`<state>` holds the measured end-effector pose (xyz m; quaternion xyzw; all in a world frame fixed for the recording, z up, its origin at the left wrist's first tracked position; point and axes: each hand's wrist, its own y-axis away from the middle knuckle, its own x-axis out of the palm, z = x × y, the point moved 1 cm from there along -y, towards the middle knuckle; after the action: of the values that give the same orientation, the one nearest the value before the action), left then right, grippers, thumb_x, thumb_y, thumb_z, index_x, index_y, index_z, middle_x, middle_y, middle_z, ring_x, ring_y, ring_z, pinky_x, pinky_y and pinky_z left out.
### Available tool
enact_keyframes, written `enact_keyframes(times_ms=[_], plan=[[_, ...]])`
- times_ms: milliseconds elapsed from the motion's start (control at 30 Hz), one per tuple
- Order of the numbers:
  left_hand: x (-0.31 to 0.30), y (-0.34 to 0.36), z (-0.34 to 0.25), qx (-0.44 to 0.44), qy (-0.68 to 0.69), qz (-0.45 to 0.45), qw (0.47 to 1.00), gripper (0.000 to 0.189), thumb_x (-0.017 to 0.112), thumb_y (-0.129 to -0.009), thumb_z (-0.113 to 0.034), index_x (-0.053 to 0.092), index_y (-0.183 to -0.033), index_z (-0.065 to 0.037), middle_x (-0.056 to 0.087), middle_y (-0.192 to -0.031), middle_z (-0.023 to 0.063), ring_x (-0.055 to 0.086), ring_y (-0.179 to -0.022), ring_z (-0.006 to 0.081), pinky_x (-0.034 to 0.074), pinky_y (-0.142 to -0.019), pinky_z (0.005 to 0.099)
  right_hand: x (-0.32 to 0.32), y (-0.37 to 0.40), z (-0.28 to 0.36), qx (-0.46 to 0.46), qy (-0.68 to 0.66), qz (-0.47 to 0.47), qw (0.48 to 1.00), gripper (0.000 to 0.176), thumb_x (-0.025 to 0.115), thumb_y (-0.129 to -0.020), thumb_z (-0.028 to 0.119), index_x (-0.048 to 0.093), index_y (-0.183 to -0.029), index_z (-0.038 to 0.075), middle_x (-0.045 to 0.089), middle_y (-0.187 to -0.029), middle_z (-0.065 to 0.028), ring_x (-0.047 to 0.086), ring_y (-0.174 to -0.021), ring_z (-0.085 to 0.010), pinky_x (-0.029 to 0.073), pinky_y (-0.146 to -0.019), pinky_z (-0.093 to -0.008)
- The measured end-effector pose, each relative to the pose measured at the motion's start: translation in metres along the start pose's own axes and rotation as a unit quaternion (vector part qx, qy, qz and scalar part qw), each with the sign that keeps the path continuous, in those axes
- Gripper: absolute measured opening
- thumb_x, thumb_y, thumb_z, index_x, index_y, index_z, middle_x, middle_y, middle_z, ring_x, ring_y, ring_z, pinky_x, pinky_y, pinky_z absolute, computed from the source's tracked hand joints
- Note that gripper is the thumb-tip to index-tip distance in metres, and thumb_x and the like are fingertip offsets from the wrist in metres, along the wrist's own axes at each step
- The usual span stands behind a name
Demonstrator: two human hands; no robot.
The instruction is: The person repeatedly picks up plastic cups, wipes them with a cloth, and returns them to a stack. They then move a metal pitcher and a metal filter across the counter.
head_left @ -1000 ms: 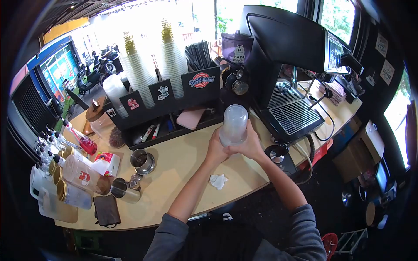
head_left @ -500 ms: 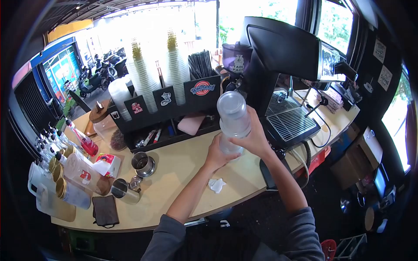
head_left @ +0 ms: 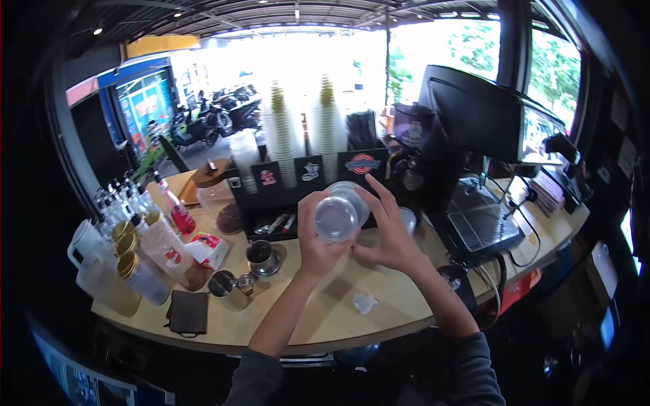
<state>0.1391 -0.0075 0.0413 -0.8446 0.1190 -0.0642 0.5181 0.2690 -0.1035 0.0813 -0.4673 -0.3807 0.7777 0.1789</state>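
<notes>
A clear plastic cup-like container [head_left: 336, 220] is raised above the counter, tilted with its round end toward me. My left hand [head_left: 317, 237] is closed round its left side. On the other side, my right hand [head_left: 389, 230] curves against it, thumb low and index finger stretched upward. What lies inside the container cannot be made out. Behind my right hand, a pale round object [head_left: 407, 220] partly shows on the counter. A crumpled white tissue [head_left: 365, 303] lies below my hands.
Stacked plastic cups [head_left: 284, 145] stand in a black organizer [head_left: 325, 181] at the back. An espresso machine [head_left: 474, 128] occupies the right. At left are syrup bottles [head_left: 177, 210], a pitcher [head_left: 91, 257], a metal cup [head_left: 227, 287] and a dark cloth [head_left: 187, 312].
The view has tilted up and turned left. The container has tipped toward me, and my left hand has risen from its lower part to its side. The pale round object now shows behind my right hand.
</notes>
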Motion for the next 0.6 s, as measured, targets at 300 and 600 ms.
enact_keyframes(times_ms=[300,600], plan=[[-0.093,-0.015,-0.007,0.107,-0.333,0.031,0.936,0.080,0.075,-0.061,-0.022,0.043,-0.132,-0.004,0.046,-0.120,0.0160,0.044,-0.113,0.0342,0.034,-0.097,0.0470,0.072,-0.051,0.045,-0.123,-0.215,-0.016,0.969,0.072,0.075,-0.072,0.015,0.039,-0.133,0.007,0.038,-0.133,-0.0199,0.042,-0.124,-0.0374,0.041,-0.097,-0.0412],[-0.185,-0.067,0.068,0.018,-0.359,0.010,0.933,0.080,0.071,-0.076,-0.019,0.025,-0.138,0.001,0.041,-0.127,0.0209,0.040,-0.121,0.0343,0.031,-0.104,0.0403,0.110,-0.205,0.050,-0.155,-0.126,-0.124,0.972,0.061,0.072,-0.074,0.013,0.047,-0.129,0.011,0.043,-0.120,-0.0196,0.051,-0.108,-0.0366,0.045,-0.090,-0.0422]])
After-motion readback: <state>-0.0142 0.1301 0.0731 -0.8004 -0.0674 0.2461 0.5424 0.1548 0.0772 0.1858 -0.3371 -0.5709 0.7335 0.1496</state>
